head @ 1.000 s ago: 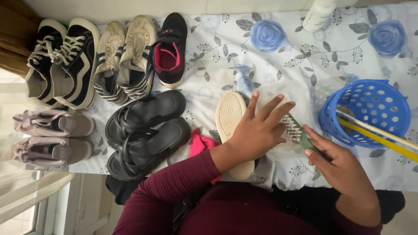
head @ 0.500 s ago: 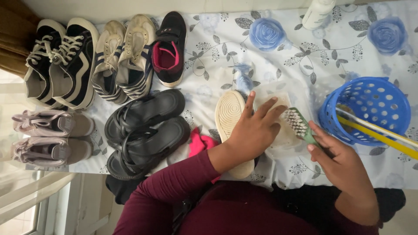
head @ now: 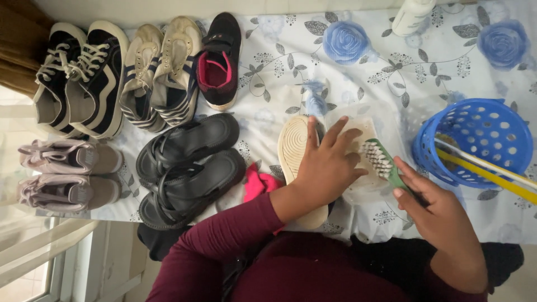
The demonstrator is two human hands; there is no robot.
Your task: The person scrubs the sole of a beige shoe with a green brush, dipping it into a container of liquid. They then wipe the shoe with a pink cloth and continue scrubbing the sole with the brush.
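— Green-handled brush [head: 386, 165] in the right hand [head: 442, 215], fingers wrapped tight round the handle, bristles facing the pale shoe [head: 305, 162] that lies sole-up on the flowered cloth [head: 425, 72].

— And the left hand [head: 327, 168]?

— Flat on top of that shoe, fingers spread, pressing it down near the table's front edge.

— What might go wrong, in your view?

— The shoe sits close to the edge, so a hard stroke could push it off toward the person's lap if the left hand eases up. The brush head is also right beside the left fingertips; a slip could rake them. And the blue basket [head: 475, 140] stands just beside the right hand, with long yellow and white handles [head: 492, 173] sticking out; an elbow swing could tip it.

— Count the footwear for me.

— Two dark lace-up sneakers [head: 78, 78], two striped cream sneakers [head: 162, 70], one black shoe with a pink lining [head: 219, 61], two black sandals [head: 187, 168], two pinkish-grey shoes [head: 67, 176] at the left, plus the one under the hand. Ten in all.

— Anything else?

— One white bottle [head: 413, 14] at the far edge, one basket, one brush, and a bit of pink cloth [head: 258, 183] beside the left forearm.
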